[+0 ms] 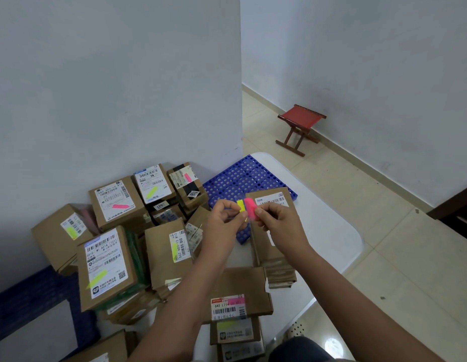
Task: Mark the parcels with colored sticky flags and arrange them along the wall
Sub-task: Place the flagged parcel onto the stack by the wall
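My left hand (222, 220) and my right hand (279, 220) are raised together over the table, both pinching a small pad of sticky flags (246, 206) with yellow and pink strips. Just behind the hands a brown parcel (273, 202) with a white label stands upright on a low stack, and no flag shows on it. Against the wall at the left, several brown parcels (114, 202) are piled up, many bearing a yellow or pink flag on the label. Nearer me lies a flat parcel (243, 286) with a pink flag.
A blue perforated plastic pallet (243, 176) lies on the white table (331, 231) by the wall corner. A small red folding stool (300, 126) stands on the tiled floor by the far wall. More parcels (235, 333) lie below my arms.
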The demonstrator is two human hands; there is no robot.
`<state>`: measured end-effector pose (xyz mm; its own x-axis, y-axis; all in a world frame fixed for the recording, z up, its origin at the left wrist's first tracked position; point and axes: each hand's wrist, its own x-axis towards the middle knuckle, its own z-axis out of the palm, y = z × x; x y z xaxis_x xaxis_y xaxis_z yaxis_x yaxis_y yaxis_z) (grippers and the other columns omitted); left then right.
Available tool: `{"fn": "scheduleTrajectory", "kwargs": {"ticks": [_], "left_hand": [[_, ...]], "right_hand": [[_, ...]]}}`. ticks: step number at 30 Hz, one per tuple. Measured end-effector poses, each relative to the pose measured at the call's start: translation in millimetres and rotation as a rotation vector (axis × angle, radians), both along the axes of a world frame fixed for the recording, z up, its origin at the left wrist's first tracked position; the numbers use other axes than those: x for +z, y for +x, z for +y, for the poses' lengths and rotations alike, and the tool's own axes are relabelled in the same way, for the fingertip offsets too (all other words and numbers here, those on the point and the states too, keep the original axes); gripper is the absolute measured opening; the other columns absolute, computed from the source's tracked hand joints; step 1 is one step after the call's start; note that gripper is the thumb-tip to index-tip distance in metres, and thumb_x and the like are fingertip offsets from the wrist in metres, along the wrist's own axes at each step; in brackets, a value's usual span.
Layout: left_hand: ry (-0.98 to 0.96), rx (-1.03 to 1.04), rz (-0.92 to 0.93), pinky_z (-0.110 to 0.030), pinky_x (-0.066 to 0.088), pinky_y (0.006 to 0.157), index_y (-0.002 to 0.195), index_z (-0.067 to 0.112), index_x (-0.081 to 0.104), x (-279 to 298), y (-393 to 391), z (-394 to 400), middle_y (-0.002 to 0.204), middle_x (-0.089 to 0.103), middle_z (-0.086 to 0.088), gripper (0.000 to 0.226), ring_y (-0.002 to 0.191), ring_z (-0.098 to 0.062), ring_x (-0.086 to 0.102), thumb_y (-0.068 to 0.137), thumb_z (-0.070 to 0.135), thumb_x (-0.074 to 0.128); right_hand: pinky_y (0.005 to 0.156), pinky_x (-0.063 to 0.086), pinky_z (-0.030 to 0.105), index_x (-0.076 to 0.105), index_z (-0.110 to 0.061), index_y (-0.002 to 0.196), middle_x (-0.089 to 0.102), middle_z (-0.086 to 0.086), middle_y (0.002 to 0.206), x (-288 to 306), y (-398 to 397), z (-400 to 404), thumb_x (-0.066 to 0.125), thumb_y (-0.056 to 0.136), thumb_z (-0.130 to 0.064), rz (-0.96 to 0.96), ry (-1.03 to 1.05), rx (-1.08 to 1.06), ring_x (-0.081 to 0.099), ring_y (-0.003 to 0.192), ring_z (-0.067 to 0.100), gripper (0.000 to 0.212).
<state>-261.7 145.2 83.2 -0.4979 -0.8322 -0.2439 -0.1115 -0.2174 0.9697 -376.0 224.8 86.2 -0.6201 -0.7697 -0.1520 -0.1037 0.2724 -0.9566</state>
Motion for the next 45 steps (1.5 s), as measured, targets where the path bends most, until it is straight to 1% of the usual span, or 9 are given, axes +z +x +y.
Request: {"fn": "scheduleTrajectory", "kwargs": {"ticks": [7,11,16,21,25,28,32,41,45], "left_hand": [[0.053,-0.026,0.011,-0.034,0.056,0.088,0.108,0.014,0.051,4.4,-2.7,3.1,0.097,0.075,-0.003,0.026,0.09,-0.016,0.073,0.09,0.016,0.07],[0.021,-0.007,-0.006,-0.026,0.054,0.083,0.107,0.016,0.05,7.0,-4.5,5.1,0.091,0.074,-0.003,0.028,0.091,-0.017,0.071,0.089,0.014,0.071],[0.01,0.003,-0.031,-0.035,0.054,0.084,0.105,0.019,0.052,6.9,-3.0,5.1,0.089,0.073,-0.007,0.027,0.091,-0.023,0.071,0.088,0.015,0.073],[0.017,0.007,0.031,-0.034,0.055,0.082,0.105,0.022,0.053,5.6,-2.9,6.6,0.089,0.073,-0.006,0.022,0.083,-0.018,0.07,0.092,0.01,0.067],[0.018,0.022,-0.009,-0.029,0.055,0.083,0.095,0.022,0.07,2.7,-5.5,3.3,0.095,0.075,-0.001,0.015,0.09,-0.014,0.07,0.093,0.008,0.064],[0.06,0.015,-0.009,-0.03,0.055,0.087,0.098,0.023,0.076,2.4,-4.2,2.0,0.098,0.075,0.0,0.014,0.098,-0.016,0.069,0.094,0.018,0.064],[0.036,-0.007,-0.009,-0.025,0.055,0.084,0.102,0.018,0.076,4.0,-3.5,2.7,0.094,0.076,0.002,0.015,0.094,-0.01,0.07,0.092,0.024,0.068],[0.017,-0.009,-0.066,-0.025,0.054,0.083,0.098,0.017,0.075,4.0,-4.6,3.3,0.09,0.076,0.003,0.012,0.09,-0.011,0.07,0.091,0.024,0.069],[0.026,0.006,-0.067,-0.02,0.05,0.074,0.097,0.017,0.075,3.5,-6.6,4.1,0.085,0.074,0.005,0.013,0.082,-0.005,0.066,0.09,0.026,0.069]], "right_hand": [[0.066,0.05,0.018,0.072,-0.015,0.087,0.067,-0.005,0.074,3.7,1.5,2.1,0.061,0.096,-0.021,0.071,0.002,-0.022,0.059,0.067,0.004,0.016],[0.067,0.05,0.019,0.071,-0.017,0.084,0.067,-0.006,0.073,6.6,4.0,3.5,0.063,0.094,-0.02,0.092,-0.015,-0.022,0.059,0.068,0.005,0.013],[0.066,0.051,0.016,0.069,-0.018,0.085,0.068,-0.005,0.077,7.2,6.1,3.1,0.066,0.092,-0.023,0.116,-0.02,-0.043,0.063,0.072,0.007,0.009],[0.065,0.053,0.018,0.068,-0.014,0.091,0.069,0.0,0.077,5.1,4.0,2.2,0.066,0.092,-0.016,-0.037,-0.079,-0.082,0.062,0.068,0.005,0.003],[0.066,0.052,0.02,0.069,-0.009,0.092,0.07,0.007,0.079,1.8,2.2,1.9,0.065,0.092,-0.012,-0.107,-0.114,-0.082,0.062,0.067,0.007,0.005],[0.067,0.053,0.02,0.07,-0.01,0.09,0.07,0.005,0.078,3.1,2.3,1.9,0.065,0.092,-0.013,-0.09,-0.11,-0.046,0.061,0.067,0.005,0.006],[0.068,0.053,0.021,0.071,-0.011,0.091,0.071,0.004,0.08,4.1,3.0,1.7,0.064,0.093,-0.016,-0.07,-0.107,-0.031,0.061,0.068,0.005,0.008],[0.071,0.055,0.022,0.069,-0.011,0.102,0.072,0.007,0.084,0.0,3.6,0.9,0.065,0.093,-0.019,-0.112,-0.113,-0.059,0.066,0.075,0.01,0.013],[0.069,0.053,0.02,0.069,-0.009,0.092,0.071,0.006,0.081,-0.4,1.2,1.1,0.066,0.092,-0.017,-0.205,-0.126,-0.082,0.065,0.072,0.009,0.009]]}}
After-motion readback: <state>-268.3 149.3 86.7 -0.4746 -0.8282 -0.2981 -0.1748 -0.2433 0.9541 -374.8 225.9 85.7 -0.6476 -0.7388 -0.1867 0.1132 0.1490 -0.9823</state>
